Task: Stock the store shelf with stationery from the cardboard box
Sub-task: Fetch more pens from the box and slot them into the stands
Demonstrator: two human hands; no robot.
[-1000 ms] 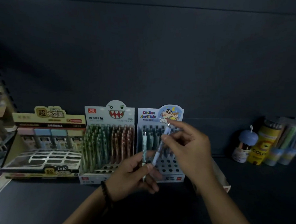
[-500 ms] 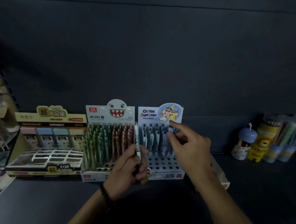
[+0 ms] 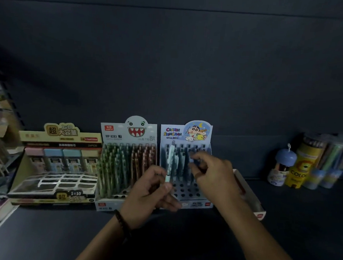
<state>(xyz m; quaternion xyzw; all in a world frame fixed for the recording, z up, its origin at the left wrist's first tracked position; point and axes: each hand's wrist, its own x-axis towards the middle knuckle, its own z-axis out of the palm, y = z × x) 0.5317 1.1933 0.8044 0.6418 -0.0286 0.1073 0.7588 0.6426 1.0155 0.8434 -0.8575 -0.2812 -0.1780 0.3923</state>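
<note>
My left hand (image 3: 151, 192) pinches a pale green patterned pen (image 3: 170, 165) upright in front of the Crayon Shin-chan pen display box (image 3: 183, 202), which stands on the dark shelf (image 3: 180, 239). Pens fill the box's back rows; several front holes stand bare. My right hand (image 3: 214, 175) hovers over the box's right side with its fingers curled near the pen tops; whether it holds one is unclear. The cardboard box is out of view.
Left of it stand a shark-faced pen display (image 3: 125, 163) and an eraser display box (image 3: 59, 163). A low open carton (image 3: 250, 199) lies behind my right arm. Pencil tubes and a yellow lion canister (image 3: 299, 168) stand at the far right. Racks crowd the left edge.
My left hand has lifted its pen and moved right, in front of the Shin-chan box. My right hand has left the blue pen it carried among the back rows and drawn back slightly.
</note>
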